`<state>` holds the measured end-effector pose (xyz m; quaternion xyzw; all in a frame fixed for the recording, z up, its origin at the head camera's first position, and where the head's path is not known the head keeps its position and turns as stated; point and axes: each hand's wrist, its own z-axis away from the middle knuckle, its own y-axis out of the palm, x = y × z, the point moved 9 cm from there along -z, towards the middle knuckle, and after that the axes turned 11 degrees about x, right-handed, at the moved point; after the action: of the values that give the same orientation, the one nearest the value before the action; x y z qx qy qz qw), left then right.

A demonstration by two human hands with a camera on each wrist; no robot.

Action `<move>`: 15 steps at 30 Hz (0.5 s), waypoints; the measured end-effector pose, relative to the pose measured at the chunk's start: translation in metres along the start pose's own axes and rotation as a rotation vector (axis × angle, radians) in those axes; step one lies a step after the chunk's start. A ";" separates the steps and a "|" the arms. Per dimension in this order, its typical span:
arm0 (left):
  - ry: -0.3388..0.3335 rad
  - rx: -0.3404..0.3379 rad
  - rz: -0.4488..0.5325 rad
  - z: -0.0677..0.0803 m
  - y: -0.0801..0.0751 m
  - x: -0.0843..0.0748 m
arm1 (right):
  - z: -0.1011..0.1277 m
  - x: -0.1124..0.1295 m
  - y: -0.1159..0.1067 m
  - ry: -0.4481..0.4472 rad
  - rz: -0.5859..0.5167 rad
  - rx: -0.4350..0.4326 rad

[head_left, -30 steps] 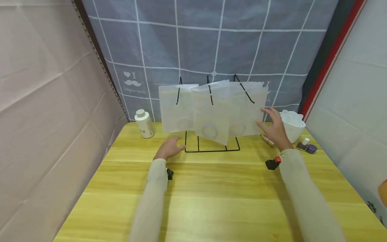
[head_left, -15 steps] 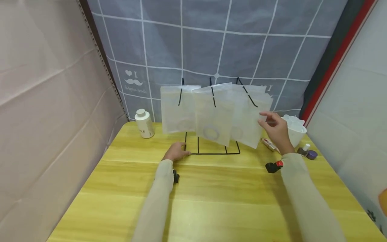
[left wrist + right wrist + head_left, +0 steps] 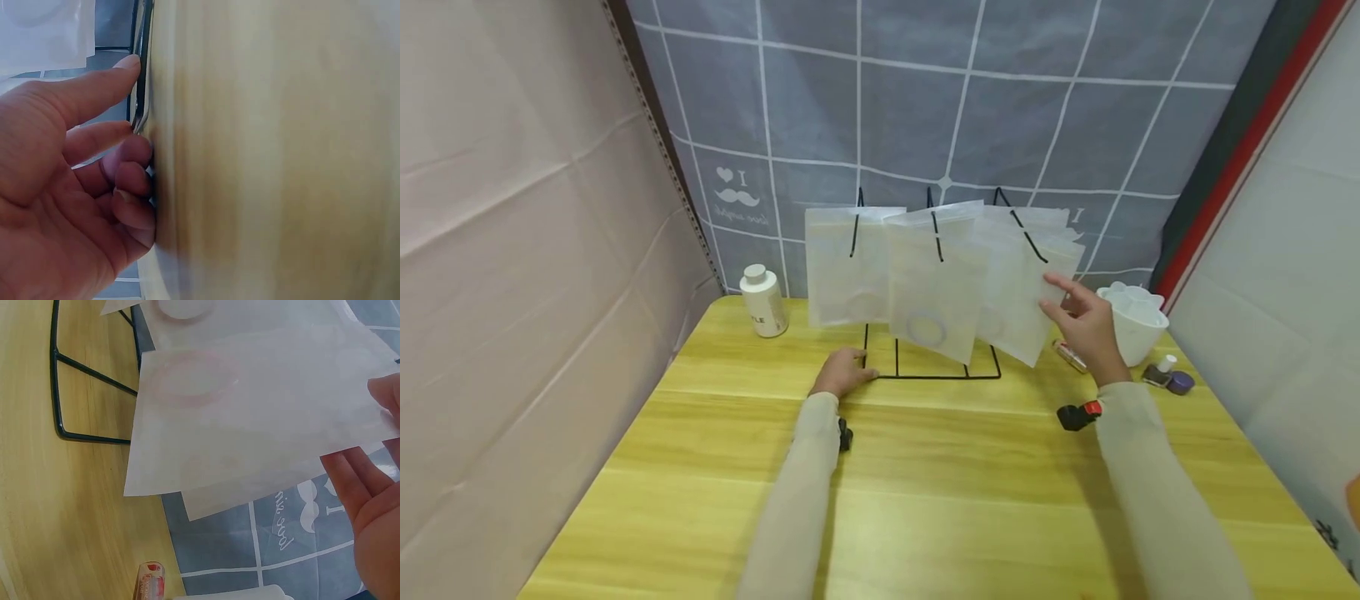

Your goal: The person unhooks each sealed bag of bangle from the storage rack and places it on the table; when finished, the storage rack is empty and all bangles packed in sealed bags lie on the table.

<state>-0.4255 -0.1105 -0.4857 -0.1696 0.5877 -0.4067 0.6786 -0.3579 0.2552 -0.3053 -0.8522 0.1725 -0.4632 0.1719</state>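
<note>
Frosted translucent plastic bags hang from the three prongs of a black wire rack [image 3: 940, 377] at the back of the table: a left bag [image 3: 844, 283], a middle bag [image 3: 934, 287] and a tilted right bag [image 3: 1018, 312]. Faint ring shapes show through some of them. Behind the right bag, another bag edge shows in the right wrist view. My left hand [image 3: 841, 372] holds the rack's front left base corner, thumb and index finger on the wire [image 3: 143, 69]. My right hand [image 3: 1088, 325] pinches the right bag's outer edge, thumb in front and fingers behind.
A white bottle [image 3: 764, 302] stands at the back left. Right of the rack are a white scalloped cup [image 3: 1131, 325], a small tube [image 3: 1069, 356], a little dark bottle with a white cap [image 3: 1159, 372] and a purple-lidded jar [image 3: 1181, 382]. A grey gridded cloth hangs behind.
My left hand has moved right onto the rack's base corner. My right hand has taken hold of the right bag's edge, and the front bag there now hangs tilted and lower.
</note>
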 end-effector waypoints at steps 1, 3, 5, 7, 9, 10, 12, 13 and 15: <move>0.001 0.001 0.002 0.000 0.000 0.000 | 0.001 0.000 0.000 -0.008 0.004 0.004; -0.007 0.002 0.014 0.001 0.001 0.001 | 0.001 0.001 0.003 -0.026 0.009 0.018; -0.012 0.002 0.016 0.001 0.000 0.002 | 0.000 0.002 0.006 -0.047 0.023 0.038; -0.021 0.002 0.026 0.002 0.000 0.004 | -0.002 0.003 0.010 -0.063 0.033 0.055; -0.025 0.003 0.044 0.002 0.000 0.005 | -0.002 0.005 0.012 -0.078 0.053 0.062; -0.025 0.005 0.050 0.002 0.000 0.005 | -0.002 0.007 0.013 -0.085 0.064 0.061; -0.028 0.008 0.064 0.002 0.001 0.005 | -0.001 0.010 0.012 -0.091 0.083 0.052; -0.028 0.009 0.065 0.001 0.001 0.004 | 0.001 0.011 0.012 -0.091 0.091 0.045; -0.025 0.011 0.068 0.001 0.002 0.003 | 0.005 0.012 0.009 -0.081 0.104 0.030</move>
<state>-0.4240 -0.1111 -0.4889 -0.1508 0.5822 -0.3846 0.7003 -0.3485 0.2424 -0.3028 -0.8574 0.2027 -0.4212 0.2154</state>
